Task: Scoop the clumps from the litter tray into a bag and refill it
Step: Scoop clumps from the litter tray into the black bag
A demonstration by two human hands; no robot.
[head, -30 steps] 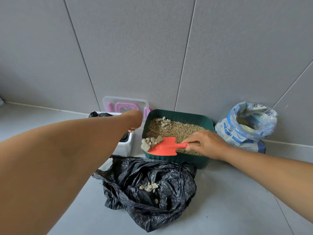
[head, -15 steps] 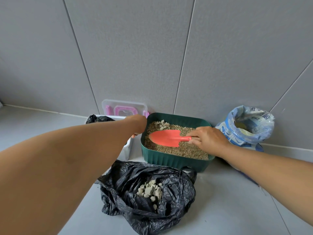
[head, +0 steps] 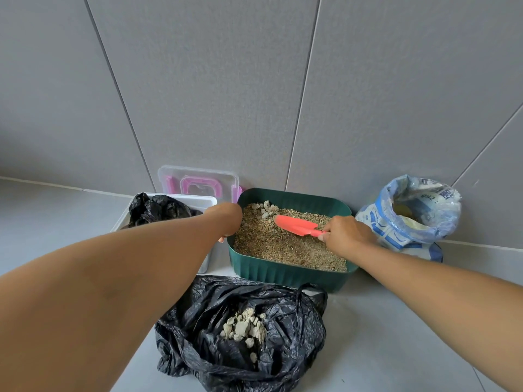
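Floor (head: pixel 396 335), grey tile; everything sits along its back edge, at the foot of the grey panelled wall (head: pixel 254 80).

Black rubbish bag (head: pixel 291 315): nearest me, open and slumped, touching the front wall of the litter tray.

Litter tray (head: pixel 283 275): dark green, ribbed, against the wall, filled with tan litter (head: pixel 277 244).

Litter sack (head: pixel 396 230): blue and white, top rolled open, upright just beside the tray's right end.

White tub (head: pixel 172 200): left of the tray, crumpled black plastic inside. A clear lid with pink clips (head: pixel 198 179) leans on the wall behind it.

Left hand (head: pixel 226 219): at the tray's left rim. Fingers are hidden below the wrist; cannot tell whether they grip.

Right hand (head: pixel 343 233): over the tray's right half, fingers curled tight round the handle of the red scoop (head: pixel 294 224). Blade lies on the litter, pointing toward the back left corner.

Clumps: one pale pile in the bag (head: pixel 244 326); a few more (head: pixel 266 210) in the tray's back left corner, just beyond the blade tip.
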